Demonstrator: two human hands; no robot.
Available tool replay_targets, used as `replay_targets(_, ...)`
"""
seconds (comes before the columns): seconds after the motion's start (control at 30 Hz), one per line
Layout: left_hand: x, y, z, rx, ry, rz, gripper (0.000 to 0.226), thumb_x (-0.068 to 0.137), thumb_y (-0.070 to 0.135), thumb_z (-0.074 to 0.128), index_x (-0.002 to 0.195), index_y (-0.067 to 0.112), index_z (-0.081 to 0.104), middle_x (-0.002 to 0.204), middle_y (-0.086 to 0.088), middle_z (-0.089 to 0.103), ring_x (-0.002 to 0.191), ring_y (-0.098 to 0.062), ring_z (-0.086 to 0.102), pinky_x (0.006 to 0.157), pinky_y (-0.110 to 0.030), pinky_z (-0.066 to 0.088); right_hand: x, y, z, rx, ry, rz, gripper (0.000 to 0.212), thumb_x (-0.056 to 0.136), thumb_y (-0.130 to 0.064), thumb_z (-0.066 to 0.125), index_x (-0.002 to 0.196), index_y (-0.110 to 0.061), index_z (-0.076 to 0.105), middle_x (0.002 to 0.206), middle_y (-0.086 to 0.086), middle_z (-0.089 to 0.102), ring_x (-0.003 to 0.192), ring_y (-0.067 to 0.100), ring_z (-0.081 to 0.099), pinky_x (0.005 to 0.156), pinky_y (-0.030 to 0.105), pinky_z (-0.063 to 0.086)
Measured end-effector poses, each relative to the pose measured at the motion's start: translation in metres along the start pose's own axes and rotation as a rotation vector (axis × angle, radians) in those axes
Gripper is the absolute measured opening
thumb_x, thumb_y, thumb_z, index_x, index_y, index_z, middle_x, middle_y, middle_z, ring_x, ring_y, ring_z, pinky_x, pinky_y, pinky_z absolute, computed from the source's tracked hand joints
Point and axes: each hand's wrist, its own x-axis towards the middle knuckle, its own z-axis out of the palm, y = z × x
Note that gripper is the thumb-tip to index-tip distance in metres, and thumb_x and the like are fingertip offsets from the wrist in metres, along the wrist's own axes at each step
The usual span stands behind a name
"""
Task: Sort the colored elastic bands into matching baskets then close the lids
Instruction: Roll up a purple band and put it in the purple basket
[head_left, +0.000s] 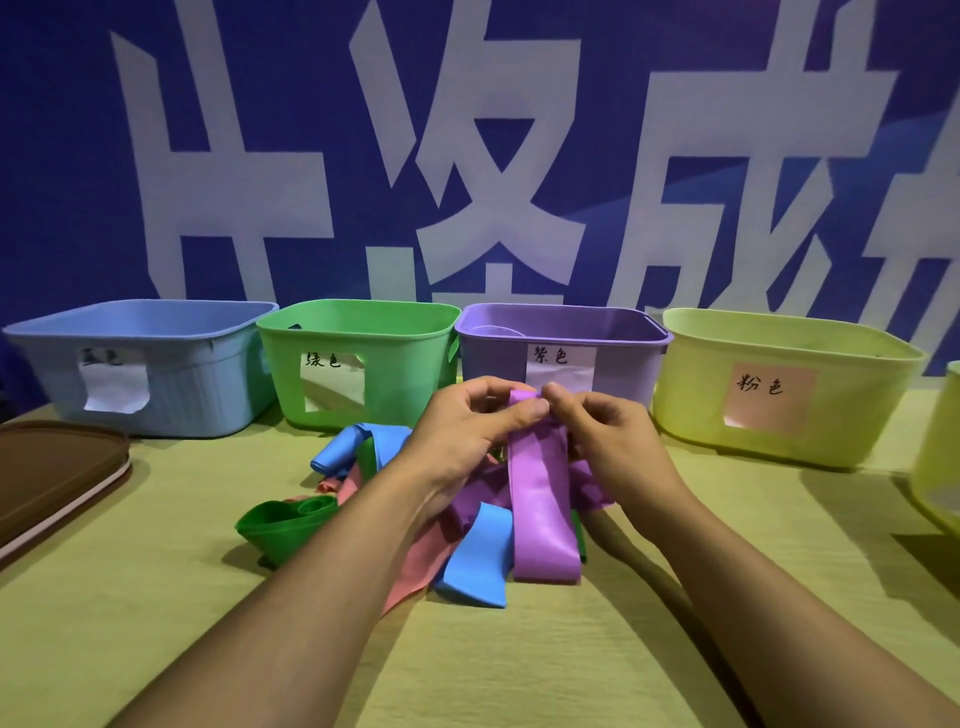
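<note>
My left hand (470, 426) and my right hand (602, 431) both pinch the top end of a purple elastic band (540, 499), which hangs down over a mixed pile. In the pile lie blue bands (475, 558), a green band (283, 522), pink bands (421, 564) and more purple ones (475, 493). Four open baskets stand in a row behind: blue (176, 384), green (395, 364), purple (618, 358) and a yellow-green one (852, 395) with a pink label. The purple basket is straight behind my hands.
A brown lid (47, 467) lies on the table at the far left. The edge of another yellow-green container (940, 457) shows at the right border. A blue banner with large white characters (478, 156) hangs behind the baskets.
</note>
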Motion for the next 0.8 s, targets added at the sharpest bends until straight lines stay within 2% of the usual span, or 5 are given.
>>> replay_targets(0.23,-0.001,0.004,-0.004,-0.086,-0.064,-0.063,0.041,0.069,-0.001,0.082,0.107,0.008,0.072,0.102,-0.015,0.074,0.090,-0.025,0.072,0.080,-0.039,0.058,0.001,0.003,-0.002,0.104,-0.061,-0.024,0.010,0.096,-0.024,0.069,0.095,-0.017,0.076,0.076,-0.007,0.075,0.067,0.001,0.067,0.055,0.016,0.050)
replay_targets(0.33,-0.001,0.005,-0.004,-0.128,-0.092,-0.084,0.048,0.073,0.000,0.080,0.118,0.005,0.066,0.102,-0.015,0.075,0.084,-0.021,0.073,0.079,-0.031,0.060,0.002,0.005,-0.005,0.074,-0.071,-0.068,0.010,0.095,-0.020,0.070,0.102,-0.014,0.075,0.086,-0.004,0.078,0.078,0.005,0.070,0.063,0.018,0.053)
replay_targets(0.6,0.004,-0.004,-0.003,0.129,0.000,-0.157,0.084,0.064,0.082,0.077,0.101,0.006,0.078,0.100,-0.019,0.068,0.090,-0.030,0.058,0.091,-0.043,0.045,0.004,0.006,-0.005,0.049,-0.073,-0.125,0.024,0.084,-0.033,0.074,0.106,-0.021,0.075,0.095,-0.002,0.078,0.083,0.007,0.070,0.068,0.019,0.052)
replay_targets(0.7,0.003,-0.006,-0.002,0.180,0.031,-0.144,0.085,0.064,0.086,0.073,0.097,0.008,0.079,0.101,-0.028,0.073,0.085,-0.040,0.068,0.092,-0.050,0.053,0.004,0.007,-0.004,0.020,-0.083,-0.149,0.020,0.087,-0.028,0.075,0.106,-0.024,0.075,0.097,-0.003,0.078,0.088,0.008,0.071,0.073,0.023,0.055)
replay_targets(0.8,0.001,-0.003,0.000,0.198,0.058,-0.091,0.082,0.069,0.079,0.074,0.093,0.001,0.077,0.078,-0.019,0.067,0.070,-0.029,0.060,0.071,-0.044,0.048,0.005,0.009,-0.006,-0.019,-0.086,-0.176,0.020,0.091,-0.022,0.074,0.111,-0.023,0.074,0.101,-0.004,0.078,0.096,0.011,0.072,0.083,0.029,0.059)
